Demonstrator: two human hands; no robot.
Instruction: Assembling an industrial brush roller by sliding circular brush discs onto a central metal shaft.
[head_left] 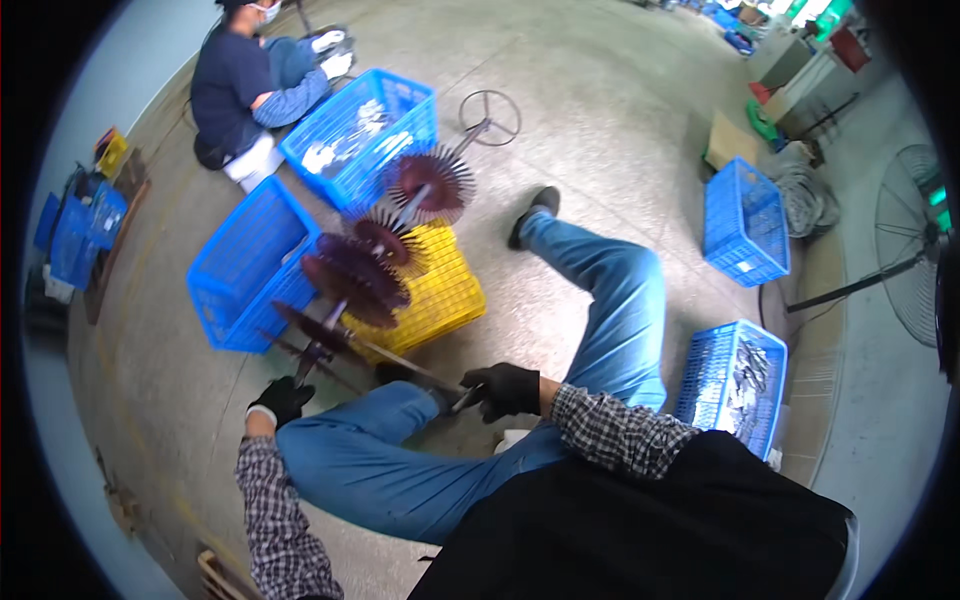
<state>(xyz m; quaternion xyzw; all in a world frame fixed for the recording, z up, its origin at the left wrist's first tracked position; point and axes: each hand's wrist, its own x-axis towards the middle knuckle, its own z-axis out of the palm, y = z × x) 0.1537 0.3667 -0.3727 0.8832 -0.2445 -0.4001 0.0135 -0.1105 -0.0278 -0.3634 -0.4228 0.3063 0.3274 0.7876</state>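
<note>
Between my legs stands a rack of dark red discs (355, 280) spaced along a metal shaft (413, 205). Thin metal pieces (455, 175) fan out around the rims of the farther discs. My left hand (283, 400), in a black glove, is closed at the near end of the rack; its fingertips are partly hidden, so what they grip is unclear. At my right knee's inner side, my gloved right hand (505, 391) is closed around a slim metal piece (464, 401) whose tip shows. A long thin bar runs from the discs toward this hand.
A yellow crate (450, 285) sits behind the discs. Blue crates stand left (225, 285) and beyond (415, 95), the farther holding metal pieces. Two more blue crates (735, 225) (700, 390) and a standing fan (905, 240) are right. A co-worker (235, 90) sits far left.
</note>
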